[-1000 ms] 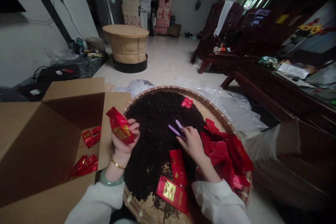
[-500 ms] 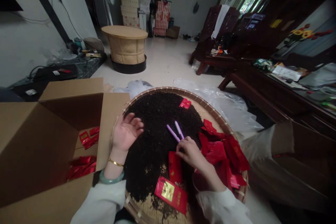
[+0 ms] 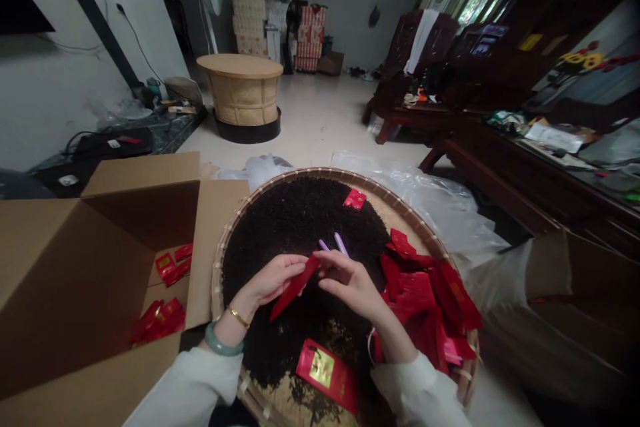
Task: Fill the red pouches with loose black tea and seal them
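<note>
Two hands [image 3: 276, 278] meet at a slim red packet [image 3: 294, 289] over a round tray [image 3: 219, 273].

At the left, a cardboard box [image 3: 55, 293] stands beside the tray's left edge, with small red packets [image 3: 159, 320] on its bottom. Dark dried leaves [image 3: 285, 213] cover most of the tray from that edge inward. Above its middle, the left hand pinches the slim red packet, which slants, between thumb and fingers. A wider packet [image 3: 343, 383] with a gold patch lies flat by the near edge. Two purple sticks [image 3: 341, 244] show just beyond the right hand [image 3: 356, 285], whose thumb and fingers stand apart at the slim packet's upper end; whether they grip it, I cannot tell. A small red square [image 3: 355, 199] lies near the far edge, and a heap of red packets [image 3: 417, 293] lines the right edge.
</note>
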Motion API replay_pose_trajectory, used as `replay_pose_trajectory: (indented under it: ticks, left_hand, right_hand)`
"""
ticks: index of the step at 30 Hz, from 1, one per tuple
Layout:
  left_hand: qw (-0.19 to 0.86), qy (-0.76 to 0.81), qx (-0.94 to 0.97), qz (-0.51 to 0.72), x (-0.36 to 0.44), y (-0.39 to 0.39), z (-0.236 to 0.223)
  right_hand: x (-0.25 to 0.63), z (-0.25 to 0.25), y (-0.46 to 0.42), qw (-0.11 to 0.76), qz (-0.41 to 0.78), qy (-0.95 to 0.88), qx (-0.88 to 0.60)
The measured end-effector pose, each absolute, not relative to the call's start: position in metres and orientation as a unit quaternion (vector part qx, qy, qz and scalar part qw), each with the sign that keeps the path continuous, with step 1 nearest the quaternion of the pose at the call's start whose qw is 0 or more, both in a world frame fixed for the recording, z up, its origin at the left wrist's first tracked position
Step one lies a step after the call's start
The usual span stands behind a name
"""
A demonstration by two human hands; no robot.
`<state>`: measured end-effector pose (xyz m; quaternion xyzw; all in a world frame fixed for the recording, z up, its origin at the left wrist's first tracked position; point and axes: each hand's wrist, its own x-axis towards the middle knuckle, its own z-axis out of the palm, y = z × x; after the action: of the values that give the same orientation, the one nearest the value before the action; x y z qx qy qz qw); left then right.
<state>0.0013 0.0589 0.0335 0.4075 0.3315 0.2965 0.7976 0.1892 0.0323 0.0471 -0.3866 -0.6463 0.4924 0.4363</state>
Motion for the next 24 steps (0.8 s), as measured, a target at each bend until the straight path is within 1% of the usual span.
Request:
replay_pose_trajectory:
  ticks: [3, 6, 8, 10, 12, 15, 20, 24]
  left_hand:
    - [0.834, 0.299, 0.354, 0.301, 0.004, 0.058, 0.033]
    - [0.851, 0.29, 0.305, 0.314, 0.01, 0.057, 0.025]
    - [0.863, 0.284, 0.26, 0.327, 0.013, 0.057, 0.019]
    - [0.868, 0.283, 0.24, 0.329, 0.014, 0.058, 0.014]
    - [0.872, 0.283, 0.235, 0.323, 0.014, 0.059, 0.012]
    - [0.876, 0.286, 0.235, 0.31, 0.012, 0.061, 0.013]
    - [0.871, 0.294, 0.251, 0.303, 0.008, 0.063, 0.013]
    - [0.856, 0.306, 0.283, 0.306, 0.004, 0.062, 0.017]
  right_hand:
    - [0.181, 0.041, 0.037, 0.475, 0.346, -0.695, -0.414]
    - [0.167, 0.028, 0.041, 0.513, 0.215, -0.701, -0.446]
    - [0.157, 0.02, 0.04, 0.523, 0.14, -0.713, -0.446]
    - [0.149, 0.017, 0.039, 0.524, 0.091, -0.73, -0.431]
    - [0.146, 0.017, 0.039, 0.522, 0.09, -0.734, -0.425]
    - [0.148, 0.025, 0.042, 0.51, 0.125, -0.723, -0.448]
    - [0.16, 0.042, 0.047, 0.429, 0.132, -0.779, -0.439]
    - [0.168, 0.044, 0.045, 0.415, 0.113, -0.804, -0.411]
